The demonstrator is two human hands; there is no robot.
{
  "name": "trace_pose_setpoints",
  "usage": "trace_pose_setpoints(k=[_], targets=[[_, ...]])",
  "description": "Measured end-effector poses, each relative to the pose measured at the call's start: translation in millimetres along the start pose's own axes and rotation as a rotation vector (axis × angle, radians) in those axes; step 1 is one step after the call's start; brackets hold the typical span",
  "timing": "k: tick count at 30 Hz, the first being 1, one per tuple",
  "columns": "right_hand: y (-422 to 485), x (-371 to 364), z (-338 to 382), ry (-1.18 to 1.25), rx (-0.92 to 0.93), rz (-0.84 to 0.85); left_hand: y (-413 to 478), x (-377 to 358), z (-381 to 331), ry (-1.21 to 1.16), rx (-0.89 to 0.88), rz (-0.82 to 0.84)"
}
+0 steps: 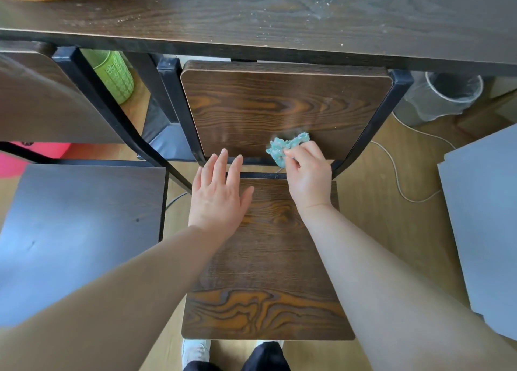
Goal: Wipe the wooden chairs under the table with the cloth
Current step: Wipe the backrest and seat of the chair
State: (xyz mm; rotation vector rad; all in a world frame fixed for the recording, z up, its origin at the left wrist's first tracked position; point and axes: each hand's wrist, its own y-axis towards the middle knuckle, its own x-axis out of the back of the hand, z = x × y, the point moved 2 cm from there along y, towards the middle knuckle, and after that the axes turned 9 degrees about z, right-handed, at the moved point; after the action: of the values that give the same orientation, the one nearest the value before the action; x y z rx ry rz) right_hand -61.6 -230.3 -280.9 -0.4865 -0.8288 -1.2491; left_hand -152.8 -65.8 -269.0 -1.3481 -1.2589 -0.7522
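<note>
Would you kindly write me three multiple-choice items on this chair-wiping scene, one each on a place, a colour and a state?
1. Where is the cloth?
A. on the table top
B. against the lower backrest of the middle chair
C. on the floor

2. What colour is the cloth?
A. teal
B. red
C. white

3. How is the left hand?
A. clenched in a fist
B. open, fingers straight
C. gripping the cloth

Answers: 1 B, the right hand holds it against the backrest near its lower edge; 2 A, it plainly shows teal; 3 B, its fingers lie spread and hold nothing.
</note>
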Motion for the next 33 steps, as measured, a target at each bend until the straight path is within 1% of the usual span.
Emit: trace_pose_setpoints(k=[5,9,12,16,19,22,24,29,33], targets=[[-10,-4,-2,-0.028,-0.018,0.038,-2,5,-5,-0.020,-0.004,-0.021],[-15,-3,-5,-0.045,-0.128,0.092,-6,18,-13,-0.042,-0.024,-0.055],[-20,7,-1,-0.049,-0.178,0.095,-7,34,-19,-0.029,-0.043,-0.123],[-32,41,10,-0.035,-0.108,0.041,-7,63,-25,0.036,-0.097,-0.230],[-27,78,21,-0.034,-0.041,-0.052,-3,86,-28,0.064,-0.139,-0.354],[-9,110,32,-0.037,0.020,-0.148,6,106,-34,0.106,-0.167,-0.440],[2,123,38,-0.026,0.056,-0.185,14,116,-38,0.143,-0.176,-0.460],[23,128,41,-0.006,0.133,-0.241,31,113,-37,0.186,-0.132,-0.411],[33,115,37,0.006,0.155,-0.293,38,104,-36,0.188,-0.112,-0.486]])
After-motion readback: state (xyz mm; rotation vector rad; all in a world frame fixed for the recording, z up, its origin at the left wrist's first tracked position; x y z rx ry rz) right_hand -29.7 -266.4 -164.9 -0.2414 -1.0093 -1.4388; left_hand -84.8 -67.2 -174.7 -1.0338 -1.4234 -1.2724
